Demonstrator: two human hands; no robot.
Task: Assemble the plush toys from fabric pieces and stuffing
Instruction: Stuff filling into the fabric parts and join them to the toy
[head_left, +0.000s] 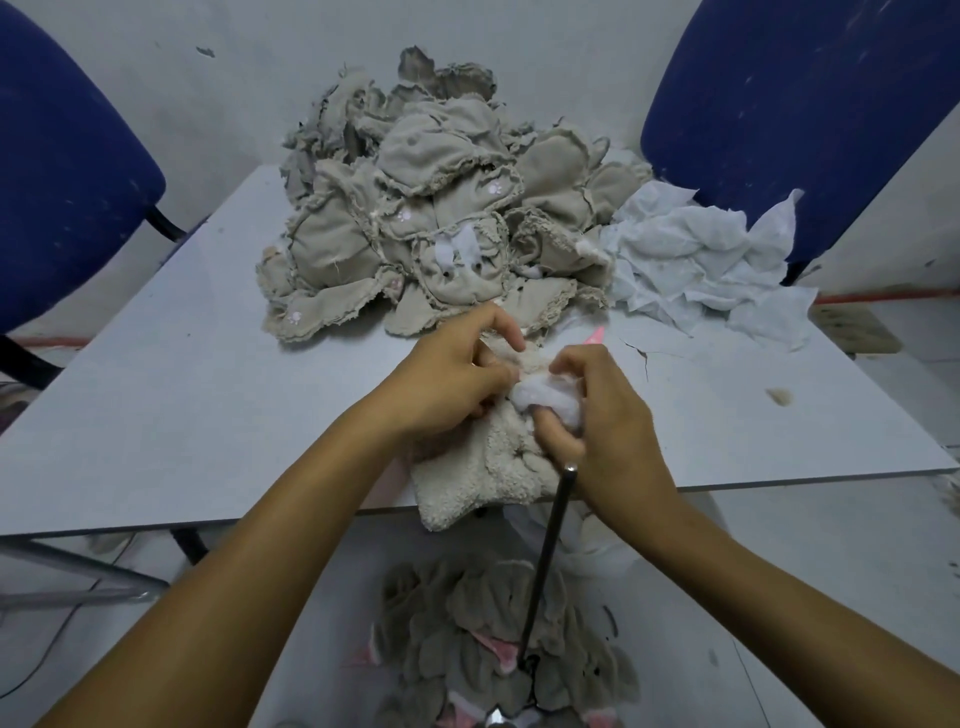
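Below the table (208, 415) edge, finished toys (498, 649) are piled; on that edge the plush skin (483, 483) is gripped by the left hand (447, 384), stuffing (545, 397) pinched just right by the right hand (608, 410)

At the table (208, 415) edge, both hands grip a cream plush skin (493, 478): left hand (447, 384) pinches it, right hand (597, 415) holds white stuffing (545, 397).
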